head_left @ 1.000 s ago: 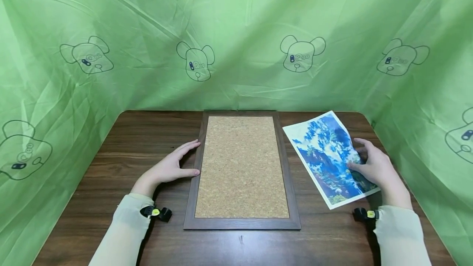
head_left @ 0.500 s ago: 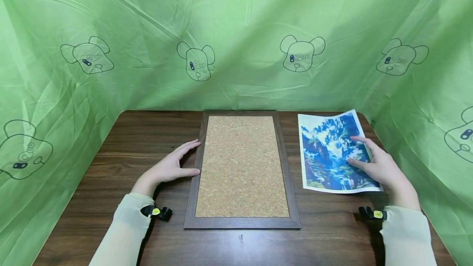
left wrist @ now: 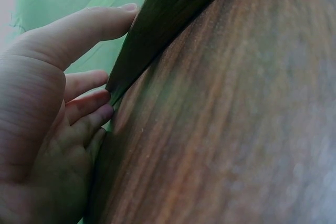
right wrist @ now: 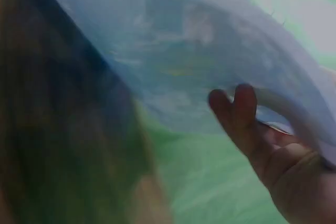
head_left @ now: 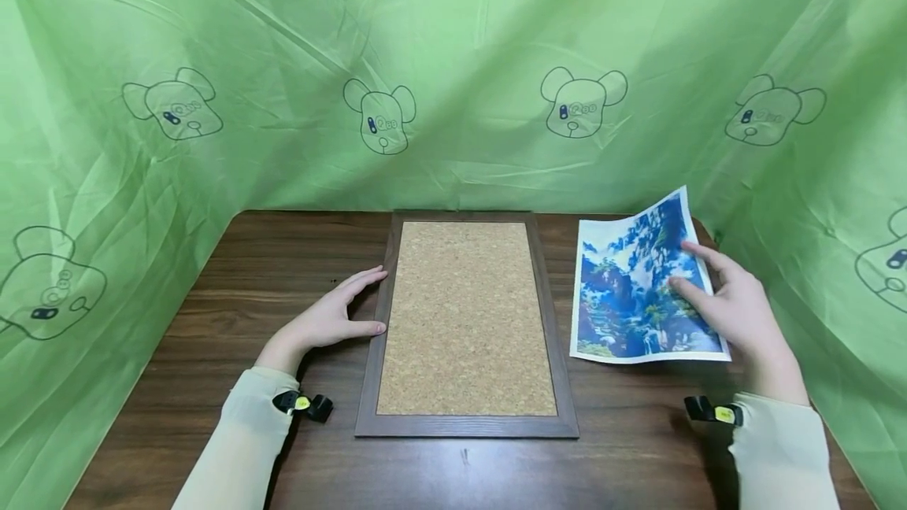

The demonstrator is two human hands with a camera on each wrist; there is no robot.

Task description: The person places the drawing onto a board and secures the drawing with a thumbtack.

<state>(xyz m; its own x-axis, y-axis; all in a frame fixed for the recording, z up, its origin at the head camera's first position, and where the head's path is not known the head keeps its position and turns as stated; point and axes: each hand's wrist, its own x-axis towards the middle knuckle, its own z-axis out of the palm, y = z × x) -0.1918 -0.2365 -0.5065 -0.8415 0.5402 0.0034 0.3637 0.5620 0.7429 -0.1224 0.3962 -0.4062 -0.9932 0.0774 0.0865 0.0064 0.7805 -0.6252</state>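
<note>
A cork board (head_left: 468, 317) in a brown wooden frame lies upright on the table in the head view. My left hand (head_left: 329, 313) rests at its left edge, with the fingertips and thumb tip against the frame and the fingers spread. Close up, the left wrist view has the dark frame side (left wrist: 152, 35) meeting my thumb and fingertips. To the right of the board, my right hand (head_left: 740, 313) pinches a printed sheet with a blue landscape (head_left: 631, 290) by its right edge. The sheet bends, its upper right corner raised; in the right wrist view the paper (right wrist: 173, 61) curves above my fingers.
The dark wood table (head_left: 283, 250) spreads around the board. Behind and on both sides hangs a green curtain (head_left: 453, 38) with bear-head drawings. Each wrist carries a small black camera on a strap, such as the left wrist camera (head_left: 317, 408).
The right hand has turned the printed sheet more upright, moved it to the right and lifted its upper right corner. The left hand and the cork board have stayed in place.
</note>
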